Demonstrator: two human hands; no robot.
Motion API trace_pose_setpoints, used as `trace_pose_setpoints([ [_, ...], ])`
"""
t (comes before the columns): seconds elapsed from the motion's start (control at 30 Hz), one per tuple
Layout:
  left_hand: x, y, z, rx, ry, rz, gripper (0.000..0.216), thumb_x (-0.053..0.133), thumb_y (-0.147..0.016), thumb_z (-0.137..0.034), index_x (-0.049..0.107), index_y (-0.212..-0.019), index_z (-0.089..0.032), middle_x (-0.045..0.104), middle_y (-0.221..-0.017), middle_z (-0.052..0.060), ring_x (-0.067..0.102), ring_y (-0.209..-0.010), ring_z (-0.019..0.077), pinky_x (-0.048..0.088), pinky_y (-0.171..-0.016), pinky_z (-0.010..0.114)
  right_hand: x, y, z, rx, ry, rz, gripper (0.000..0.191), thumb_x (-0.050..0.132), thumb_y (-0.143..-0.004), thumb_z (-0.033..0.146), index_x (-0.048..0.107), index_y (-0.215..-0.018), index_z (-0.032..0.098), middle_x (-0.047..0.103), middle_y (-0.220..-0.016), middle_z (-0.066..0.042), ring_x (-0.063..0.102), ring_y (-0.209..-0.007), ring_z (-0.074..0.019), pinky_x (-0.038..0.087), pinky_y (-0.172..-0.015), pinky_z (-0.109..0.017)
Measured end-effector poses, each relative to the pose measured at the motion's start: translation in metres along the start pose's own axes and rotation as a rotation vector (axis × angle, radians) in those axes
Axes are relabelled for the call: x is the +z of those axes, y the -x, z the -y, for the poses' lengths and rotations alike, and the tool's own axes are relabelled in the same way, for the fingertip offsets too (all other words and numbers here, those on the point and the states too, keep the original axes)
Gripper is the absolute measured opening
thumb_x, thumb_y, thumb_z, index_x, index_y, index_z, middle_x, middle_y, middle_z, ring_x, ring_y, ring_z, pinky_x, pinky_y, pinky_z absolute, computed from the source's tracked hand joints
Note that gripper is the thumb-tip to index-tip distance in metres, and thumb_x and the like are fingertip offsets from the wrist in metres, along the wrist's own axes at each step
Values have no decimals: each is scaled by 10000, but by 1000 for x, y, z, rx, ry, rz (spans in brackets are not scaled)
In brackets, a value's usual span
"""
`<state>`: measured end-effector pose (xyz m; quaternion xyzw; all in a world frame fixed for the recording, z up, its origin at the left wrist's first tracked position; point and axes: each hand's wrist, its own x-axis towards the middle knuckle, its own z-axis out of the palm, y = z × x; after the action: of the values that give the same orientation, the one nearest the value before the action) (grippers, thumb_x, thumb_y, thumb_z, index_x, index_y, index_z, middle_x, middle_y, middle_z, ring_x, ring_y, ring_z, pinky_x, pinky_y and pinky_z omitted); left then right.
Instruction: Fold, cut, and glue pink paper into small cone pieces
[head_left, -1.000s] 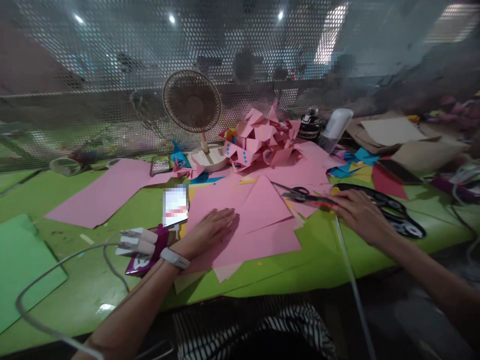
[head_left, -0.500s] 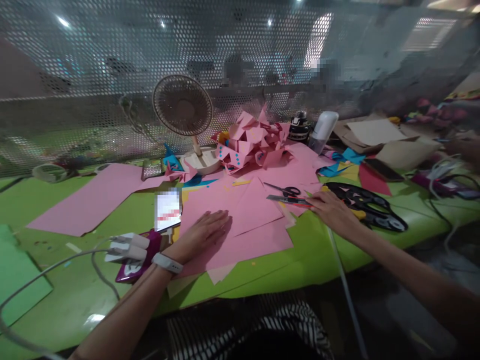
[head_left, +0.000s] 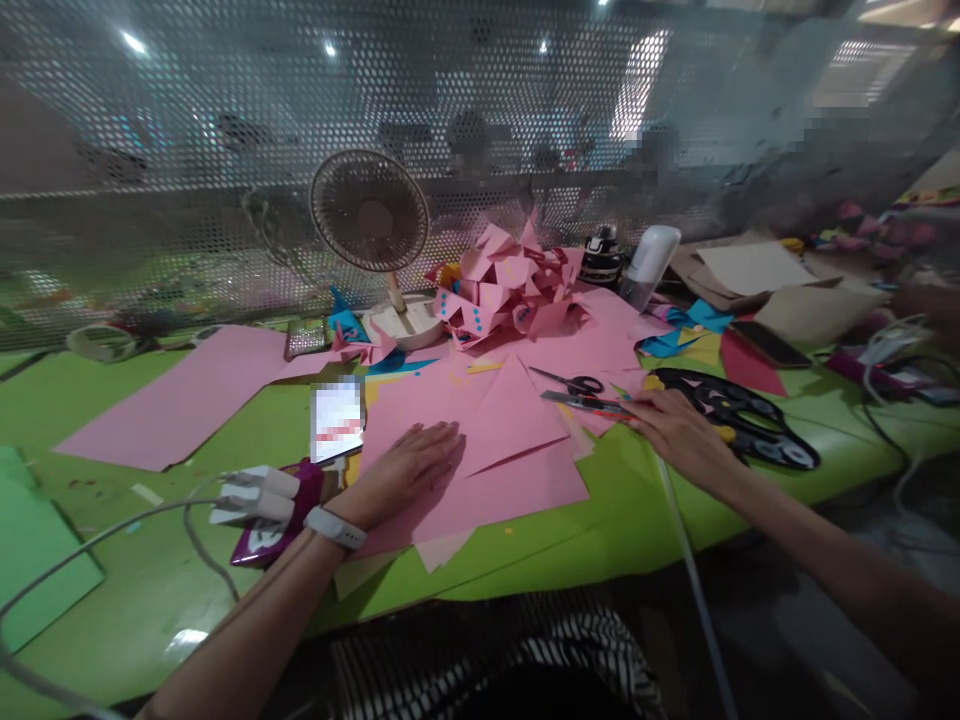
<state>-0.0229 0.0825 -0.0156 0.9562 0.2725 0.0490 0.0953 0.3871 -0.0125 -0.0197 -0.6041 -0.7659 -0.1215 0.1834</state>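
My left hand [head_left: 409,465] lies flat and open, palm down, on a stack of pink paper sheets [head_left: 510,470] in the middle of the green table [head_left: 570,560]. My right hand [head_left: 679,432] reaches out to the right of the sheets, its fingers closed on the near end of a red and black craft knife [head_left: 589,403]. Small scissors [head_left: 571,381] lie just beyond the knife. A white band is on my left wrist.
A small desk fan [head_left: 371,215] and a heap of folded pink paper pieces [head_left: 510,285] stand at the back. A phone [head_left: 337,420] and a purple charger block with white plugs [head_left: 262,500] lie left of my hand. A black cut-out template [head_left: 739,415] lies right. A perforated screen closes the back.
The view has shifted slightly right. My right hand stays at the knife's end and my left hand stays flat on the pink paper.
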Motion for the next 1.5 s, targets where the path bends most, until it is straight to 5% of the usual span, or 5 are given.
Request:
trace_pose_setpoints([
  [0.13,0,-1,0,-8,1,-1,441,300,-957,-354,278,-1395,-309,284,-1472,-10,236,-1348,168,135,-1116,385,2,-4,0,20,18,-63,329,387,-912,278,581,-1154,168,554,-1043,-104,481,-998,-243,398,-887,-375],
  [0.37,-3,0,-2,-4,13,6,442,288,-959,-350,270,-1399,-307,276,-1475,-8,245,-1345,175,139,-1114,389,20,-7,-9,-20,9,32,323,408,-900,273,598,-1143,179,573,-988,-105,498,-943,-248,418,-817,-382],
  [0.93,-3,-1,-1,2,52,4,440,297,-955,-347,289,-1392,-301,275,-1474,2,236,-1349,192,129,-1111,414,1,7,5,5,-108,45,334,403,-902,262,604,-1146,154,574,-1072,-116,506,-1022,-248,408,-901,-396],
  [1.3,-7,0,-5,20,71,-72,434,383,-925,-315,358,-1355,-270,392,-1414,35,357,-1281,198,270,-1071,390,-1,-25,3,21,-37,-16,328,410,-899,247,600,-1145,144,572,-1010,-110,492,-987,-240,404,-887,-373],
  [1.5,-17,-14,0,-138,161,-71,522,548,-813,-367,443,-1303,-220,532,-1211,101,470,-1124,246,386,-951,388,7,-56,18,-73,-22,37,306,415,-884,201,616,-1108,145,587,-970,-106,500,-901,-232,418,-811,-362],
])
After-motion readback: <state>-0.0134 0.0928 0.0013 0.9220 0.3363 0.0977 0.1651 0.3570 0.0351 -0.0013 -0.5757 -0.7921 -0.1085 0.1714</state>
